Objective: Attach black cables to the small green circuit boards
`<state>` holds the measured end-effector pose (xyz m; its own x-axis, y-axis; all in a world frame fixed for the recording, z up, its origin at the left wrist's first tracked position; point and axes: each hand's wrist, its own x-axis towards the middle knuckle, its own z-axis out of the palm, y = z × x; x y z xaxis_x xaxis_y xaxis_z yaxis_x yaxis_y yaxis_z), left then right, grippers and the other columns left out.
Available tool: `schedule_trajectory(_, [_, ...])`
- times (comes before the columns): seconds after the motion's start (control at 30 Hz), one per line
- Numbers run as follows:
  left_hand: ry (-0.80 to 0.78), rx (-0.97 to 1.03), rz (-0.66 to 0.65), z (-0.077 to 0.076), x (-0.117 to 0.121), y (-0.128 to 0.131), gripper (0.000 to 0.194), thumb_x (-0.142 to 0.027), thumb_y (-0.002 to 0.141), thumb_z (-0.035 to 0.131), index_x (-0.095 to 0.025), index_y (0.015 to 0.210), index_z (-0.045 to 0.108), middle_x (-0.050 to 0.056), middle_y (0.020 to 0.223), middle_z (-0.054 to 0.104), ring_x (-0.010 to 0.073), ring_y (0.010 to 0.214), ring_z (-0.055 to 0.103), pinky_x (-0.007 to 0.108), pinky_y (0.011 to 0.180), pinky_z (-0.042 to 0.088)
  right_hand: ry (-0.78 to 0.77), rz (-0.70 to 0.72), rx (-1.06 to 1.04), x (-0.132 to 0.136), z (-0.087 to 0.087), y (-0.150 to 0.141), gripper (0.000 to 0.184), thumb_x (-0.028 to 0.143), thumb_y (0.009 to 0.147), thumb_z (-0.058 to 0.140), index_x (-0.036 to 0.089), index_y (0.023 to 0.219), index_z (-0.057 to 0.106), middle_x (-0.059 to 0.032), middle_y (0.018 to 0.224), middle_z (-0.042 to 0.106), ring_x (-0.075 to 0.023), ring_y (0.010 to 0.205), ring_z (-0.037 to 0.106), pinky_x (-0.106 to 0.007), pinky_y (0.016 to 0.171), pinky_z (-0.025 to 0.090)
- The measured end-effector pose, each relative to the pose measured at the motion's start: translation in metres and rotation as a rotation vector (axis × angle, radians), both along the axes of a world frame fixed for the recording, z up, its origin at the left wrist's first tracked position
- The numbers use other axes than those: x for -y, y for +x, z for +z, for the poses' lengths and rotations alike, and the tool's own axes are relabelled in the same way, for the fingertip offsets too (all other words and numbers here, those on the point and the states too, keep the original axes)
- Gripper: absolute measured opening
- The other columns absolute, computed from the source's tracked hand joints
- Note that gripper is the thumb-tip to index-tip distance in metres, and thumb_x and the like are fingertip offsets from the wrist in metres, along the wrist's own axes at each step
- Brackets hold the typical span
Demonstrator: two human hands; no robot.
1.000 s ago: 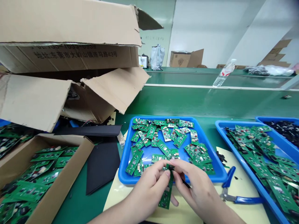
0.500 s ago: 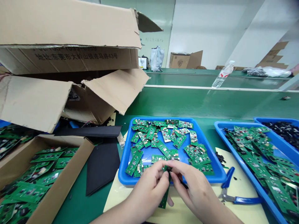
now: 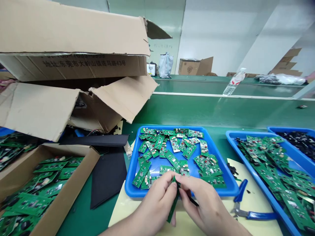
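The left hand (image 3: 154, 200) is pinching a narrow green circuit board (image 3: 173, 206) near its top end, and the right hand (image 3: 205, 203) is gripping it beside the left, the two hands nearly touching. The board is hanging tilted over a pale sheet (image 3: 187, 223), just in front of a blue tray (image 3: 227, 167) of circuit boards (image 3: 172, 157), with blue-handled pliers (image 3: 261, 215) lying to the right.

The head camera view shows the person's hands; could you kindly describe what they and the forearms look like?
The left hand and right hand wear no gloves or rings, and the forearms show no sleeve or watch down to the frame's lower edge.
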<state>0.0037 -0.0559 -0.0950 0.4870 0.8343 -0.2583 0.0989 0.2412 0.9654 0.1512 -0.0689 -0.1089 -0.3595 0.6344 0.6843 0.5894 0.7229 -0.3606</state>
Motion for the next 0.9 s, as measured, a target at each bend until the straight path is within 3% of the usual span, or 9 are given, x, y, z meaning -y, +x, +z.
schedule_trajectory(0.2, [-0.077, 0.008, 0.021, -0.0013, -0.0030, -0.0013, 0.020, -0.031, 0.088, 0.034, -0.017, 0.092, 0.048, -0.005, 0.063, 0.050, 0.0043, 0.031, 0.046, 0.013, 0.031, 0.033, 0.019, -0.029, 0.023, 0.0015, 0.0009, -0.0008, 0.025, 0.009, 0.089, 0.040, 0.013, 0.111, 0.051, -0.0072, 0.075, 0.070, -0.0165, 0.062, 0.068, -0.027, 0.058, 0.057])
schedule_trajectory(0.53, [-0.046, 0.046, -0.007, -0.0009, -0.0018, -0.0017, 0.022, -0.037, 0.088, 0.038, -0.018, 0.088, 0.049, -0.002, 0.079, 0.050, 0.0059, 0.041, 0.056, 0.016, 0.039, 0.039, 0.030, -0.048, 0.078, -0.0023, 0.0002, 0.0018, 0.027, 0.010, 0.091, 0.039, 0.011, 0.114, 0.053, -0.0108, 0.087, 0.072, -0.0184, 0.074, 0.071, -0.027, 0.063, 0.058])
schedule_trajectory(0.9, [-0.067, 0.034, -0.008, 0.0002, -0.0012, -0.0023, 0.023, -0.036, 0.088, 0.040, -0.017, 0.093, 0.052, 0.002, 0.088, 0.056, 0.0086, 0.047, 0.061, 0.018, 0.044, 0.043, 0.020, -0.062, 0.092, -0.0026, -0.0027, 0.0026, 0.028, 0.011, 0.092, 0.036, 0.012, 0.115, 0.052, -0.0100, 0.086, 0.073, -0.0181, 0.074, 0.071, -0.027, 0.063, 0.059])
